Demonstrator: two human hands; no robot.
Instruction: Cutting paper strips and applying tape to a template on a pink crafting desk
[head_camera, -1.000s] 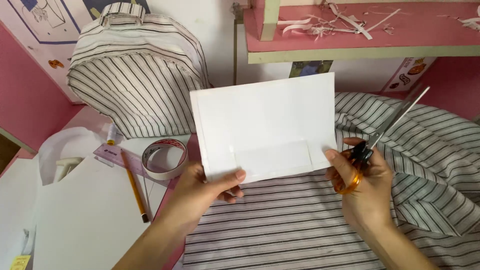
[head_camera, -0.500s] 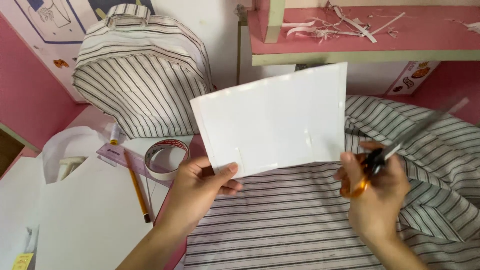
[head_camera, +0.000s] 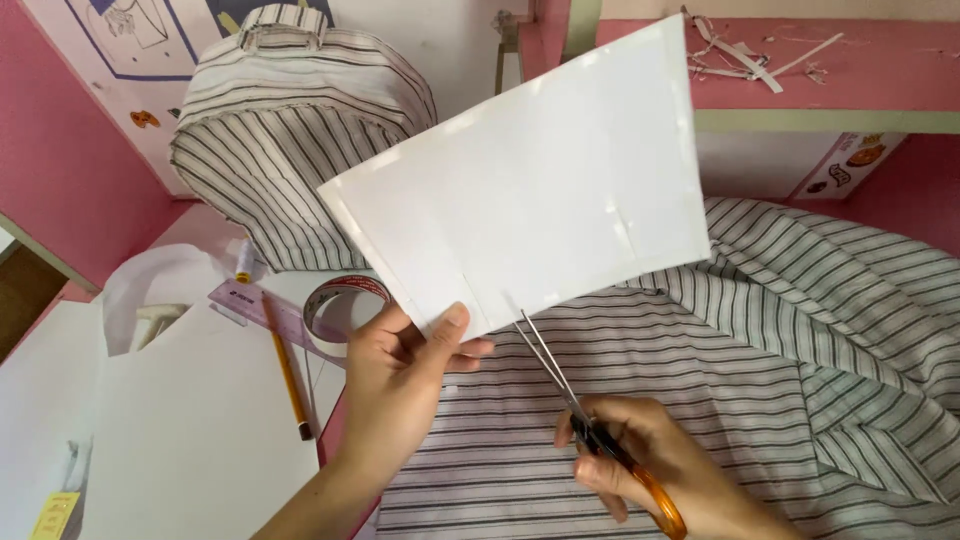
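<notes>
Left hand (head_camera: 405, 375) pinched the white card sheet (head_camera: 530, 200) at its lower corner, thumb on the near face and fingers behind, closed on it and holding it tilted up off the work surface. Right hand (head_camera: 640, 460) was wrapped shut around the orange-handled scissors (head_camera: 590, 425), fingers through the loops; the blades pointed up and away from that grip, nearly closed, with the tips at the sheet's lower edge just beside the left thumb. Whether the tips had actually entered the card, could not tell. The sheet spread up and to the right of the left grip, well above the scissors hand. Under both hands lay striped fabric (head_camera: 700, 360), grey lines on white. Just left of the left grip sat a roll of tape (head_camera: 340, 300), with a yellow pencil (head_camera: 285, 370) and a pink ruler (head_camera: 250, 305) beyond it on the white table (head_camera: 180, 440). Farther up from the left grip stood a striped bag (head_camera: 290, 130). Above the sheet, a pink shelf (head_camera: 850, 70) held paper scraps (head_camera: 740, 55).
</notes>
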